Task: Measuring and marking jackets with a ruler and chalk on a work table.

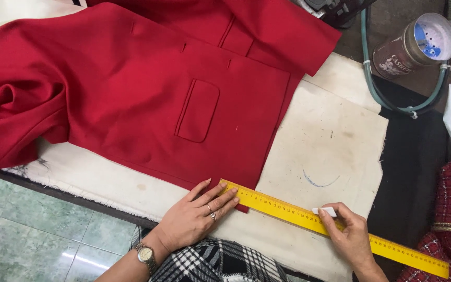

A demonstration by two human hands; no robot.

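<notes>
Left hand (194,216) flat, fingers spread on ruler (309,216) and red jacket (147,99); right hand (348,235) pinching white chalk (325,211). Capped jar (416,44) nearby, contents hidden.

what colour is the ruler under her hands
Yellow with black markings; the ruler shows in the head view.

The big cloth jacket (131,89) is red. The long flat ruler (309,216) is yellow with black marks. The small chalk piece (325,211) is white. The table cloth (330,146) is cream with a blue curved line (317,181). The floor tiles (32,240) are green.
</notes>
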